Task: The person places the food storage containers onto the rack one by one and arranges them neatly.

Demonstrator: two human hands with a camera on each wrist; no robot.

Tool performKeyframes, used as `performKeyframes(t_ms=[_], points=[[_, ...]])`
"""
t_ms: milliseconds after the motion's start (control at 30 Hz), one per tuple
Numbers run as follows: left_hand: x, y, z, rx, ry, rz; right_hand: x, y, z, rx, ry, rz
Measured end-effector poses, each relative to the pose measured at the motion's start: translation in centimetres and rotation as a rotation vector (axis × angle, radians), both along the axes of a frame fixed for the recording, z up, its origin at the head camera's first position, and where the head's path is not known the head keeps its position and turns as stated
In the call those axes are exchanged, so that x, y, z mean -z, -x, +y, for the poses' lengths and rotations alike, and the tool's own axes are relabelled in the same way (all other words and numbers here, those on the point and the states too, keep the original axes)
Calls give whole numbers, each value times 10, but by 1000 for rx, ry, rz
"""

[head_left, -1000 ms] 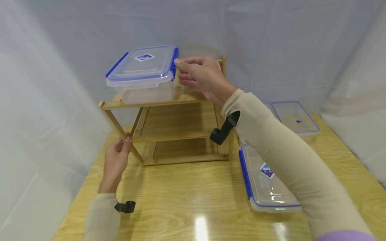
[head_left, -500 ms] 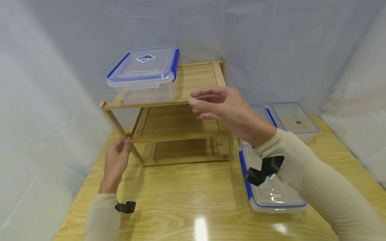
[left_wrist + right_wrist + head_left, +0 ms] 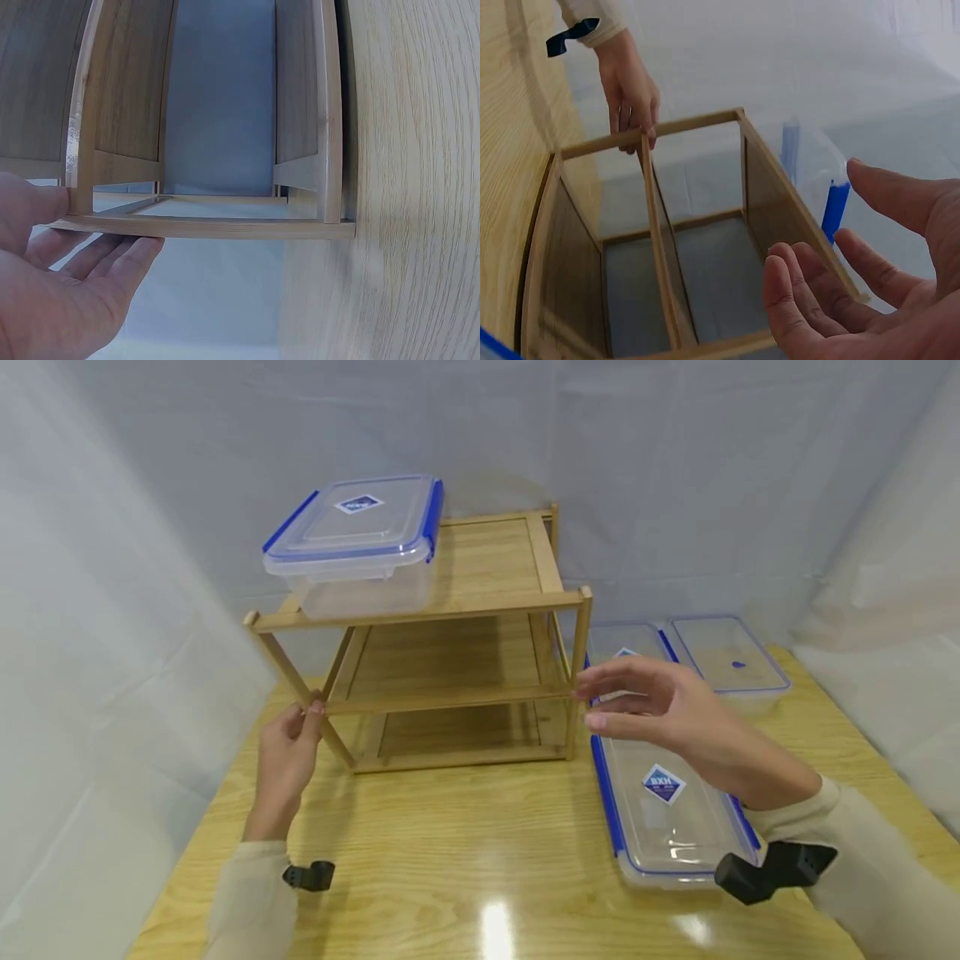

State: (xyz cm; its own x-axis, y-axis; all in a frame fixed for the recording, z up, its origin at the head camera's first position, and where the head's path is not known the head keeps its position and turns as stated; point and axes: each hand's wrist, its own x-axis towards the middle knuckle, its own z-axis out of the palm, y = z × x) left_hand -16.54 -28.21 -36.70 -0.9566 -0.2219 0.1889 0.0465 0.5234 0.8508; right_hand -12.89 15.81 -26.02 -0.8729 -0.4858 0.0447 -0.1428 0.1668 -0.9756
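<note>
A three-tier wooden shelf rack stands on the table. My left hand grips its left front post at the middle tier, thumb in front and fingers behind the wood in the left wrist view. On the left of the top board sits a clear lidded food container with blue clips. My right hand is by the right front post, fingers loosely bent with nothing between them. In the right wrist view its fingers overlap the rack's edge.
On the wooden table, right of the rack, lies a large clear container with blue clips. Behind it are another clipped container and a blue-rimmed one. Pale sheeting hangs around the table.
My right hand has come away from the container on the top board and moved right and down, past the right front post. The left hand has kept its grip on the rack.
</note>
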Motion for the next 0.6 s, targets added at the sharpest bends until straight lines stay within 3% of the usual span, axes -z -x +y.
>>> performKeyframes(t_ms=[267,600], points=[[0,-2,1,11,-62,-14,32,-5,48,60,-111,8],[-1,-2,2,16,-42,3,63,-8,92,204,-200,10]])
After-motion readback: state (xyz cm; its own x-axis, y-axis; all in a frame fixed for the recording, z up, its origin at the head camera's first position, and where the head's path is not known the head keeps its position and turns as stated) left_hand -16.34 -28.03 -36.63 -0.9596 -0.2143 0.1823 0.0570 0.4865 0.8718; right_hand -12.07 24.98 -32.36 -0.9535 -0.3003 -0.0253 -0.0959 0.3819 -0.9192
